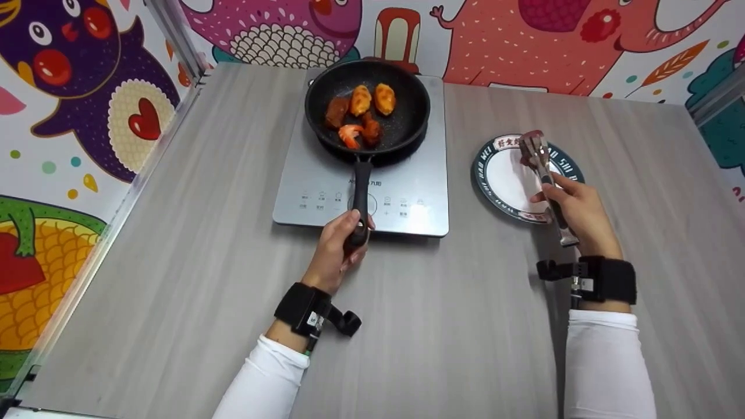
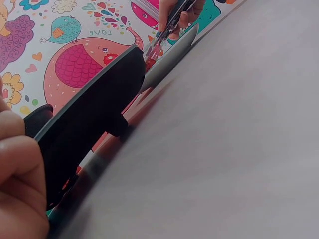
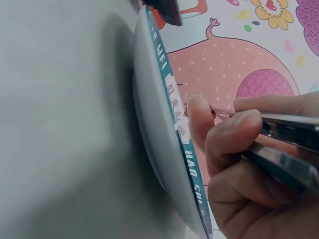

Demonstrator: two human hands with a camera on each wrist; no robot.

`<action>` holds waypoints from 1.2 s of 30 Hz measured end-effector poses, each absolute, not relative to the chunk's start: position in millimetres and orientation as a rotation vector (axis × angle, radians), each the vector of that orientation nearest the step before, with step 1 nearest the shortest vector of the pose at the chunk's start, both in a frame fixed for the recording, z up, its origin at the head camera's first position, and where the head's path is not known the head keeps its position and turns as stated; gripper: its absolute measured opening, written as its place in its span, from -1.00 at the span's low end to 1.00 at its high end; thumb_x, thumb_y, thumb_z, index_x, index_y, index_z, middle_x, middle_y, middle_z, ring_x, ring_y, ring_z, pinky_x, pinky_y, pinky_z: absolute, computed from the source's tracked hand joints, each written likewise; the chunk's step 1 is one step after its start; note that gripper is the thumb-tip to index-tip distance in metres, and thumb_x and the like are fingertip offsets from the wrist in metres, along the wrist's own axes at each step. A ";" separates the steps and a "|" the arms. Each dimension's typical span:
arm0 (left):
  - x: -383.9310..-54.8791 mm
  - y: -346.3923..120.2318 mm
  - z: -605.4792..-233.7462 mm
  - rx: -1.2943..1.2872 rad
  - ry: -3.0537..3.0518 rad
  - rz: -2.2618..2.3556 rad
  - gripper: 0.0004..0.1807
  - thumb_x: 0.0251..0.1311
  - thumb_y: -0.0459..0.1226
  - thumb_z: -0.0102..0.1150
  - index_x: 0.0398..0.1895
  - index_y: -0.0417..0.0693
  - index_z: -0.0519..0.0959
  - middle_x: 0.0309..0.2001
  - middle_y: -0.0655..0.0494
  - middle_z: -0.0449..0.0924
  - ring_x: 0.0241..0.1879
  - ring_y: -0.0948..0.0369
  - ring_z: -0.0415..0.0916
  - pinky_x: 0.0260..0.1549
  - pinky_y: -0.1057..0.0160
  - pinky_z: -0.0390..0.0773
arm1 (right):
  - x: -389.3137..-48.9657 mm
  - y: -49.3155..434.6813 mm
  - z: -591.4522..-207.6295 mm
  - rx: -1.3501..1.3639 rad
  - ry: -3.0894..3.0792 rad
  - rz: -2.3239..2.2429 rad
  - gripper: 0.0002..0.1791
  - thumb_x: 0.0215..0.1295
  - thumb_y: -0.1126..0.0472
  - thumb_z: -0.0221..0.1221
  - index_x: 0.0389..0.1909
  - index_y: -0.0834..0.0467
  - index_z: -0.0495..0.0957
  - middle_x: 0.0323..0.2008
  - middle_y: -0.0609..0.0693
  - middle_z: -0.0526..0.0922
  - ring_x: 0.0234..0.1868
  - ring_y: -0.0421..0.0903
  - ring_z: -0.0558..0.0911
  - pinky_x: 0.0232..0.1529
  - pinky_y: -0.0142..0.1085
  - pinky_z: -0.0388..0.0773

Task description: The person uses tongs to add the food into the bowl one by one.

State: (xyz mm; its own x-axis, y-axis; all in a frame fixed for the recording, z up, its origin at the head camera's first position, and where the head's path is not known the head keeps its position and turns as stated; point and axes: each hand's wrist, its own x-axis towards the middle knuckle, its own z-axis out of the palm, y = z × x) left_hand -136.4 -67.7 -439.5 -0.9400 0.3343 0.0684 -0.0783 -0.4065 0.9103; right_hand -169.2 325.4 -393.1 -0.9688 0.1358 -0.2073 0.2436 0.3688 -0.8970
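My left hand (image 1: 332, 256) grips the black handle (image 1: 361, 189) of a frying pan (image 1: 410, 119). In the pan lie two yellow-orange pieces of food (image 1: 384, 99), a brown piece (image 1: 336, 112), an orange shrimp (image 1: 350, 135) and a reddish-brown piece (image 1: 372, 131). My right hand (image 1: 589, 218) holds metal tongs (image 1: 544, 163) between thumb and fingers. Their tips are over the far part of a white plate (image 1: 495, 201) with a dark green lettered rim. Something dark red shows at the tips; I cannot tell what it is. The right wrist view shows curled fingers (image 3: 232, 137) close beside the plate's rim.
Under the pan is a silver induction cooker (image 1: 291, 198) with touch controls along its front. A grey wood-grain table (image 1: 436, 326) carries everything. Walls painted with cartoon animals (image 1: 524, 46) stand behind and at the left, with a metal rail (image 1: 116, 227) along the left edge.
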 end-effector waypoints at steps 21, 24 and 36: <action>-135.1 -75.7 -439.7 0.324 1.506 2.464 -0.57 0.19 0.03 -0.04 -0.43 -0.20 0.42 -0.75 0.15 0.21 -0.82 0.31 0.08 -0.92 0.34 -0.04 | -174.6 272.1 -350.5 0.141 2.248 -2.053 -0.46 0.22 0.09 0.11 0.22 0.14 0.28 -0.41 0.09 0.58 -0.72 -0.15 0.37 -0.74 -0.42 0.30; -136.0 -74.6 -440.0 0.327 1.531 2.456 -0.56 0.18 0.04 -0.04 -0.44 -0.20 0.42 -0.76 0.15 0.20 -0.82 0.30 0.07 -0.93 0.34 -0.05 | -178.1 262.4 -342.7 0.068 2.260 -2.032 -0.47 0.23 0.09 0.10 0.20 0.17 0.30 -0.41 0.10 0.57 -0.72 -0.14 0.37 -0.75 -0.42 0.29; -138.9 -67.6 -440.3 0.339 1.542 2.403 -0.55 0.16 0.09 -0.04 -0.42 -0.16 0.43 -0.76 0.16 0.21 -0.82 0.27 0.06 -0.93 0.32 -0.04 | -190.3 226.6 -308.4 -0.036 2.362 -1.808 -0.46 0.21 0.03 0.10 0.22 0.07 0.30 -0.30 0.19 0.53 -0.65 -0.12 0.41 -0.66 -0.39 0.40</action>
State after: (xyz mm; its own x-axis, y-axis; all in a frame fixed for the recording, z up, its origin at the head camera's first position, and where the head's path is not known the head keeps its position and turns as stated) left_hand -138.9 -67.6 -440.3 -0.9374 0.3442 0.0524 -0.0959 -0.3999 0.9115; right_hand -190.3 226.6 -308.4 -0.9858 -0.1202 -0.1172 0.0818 0.2657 -0.9606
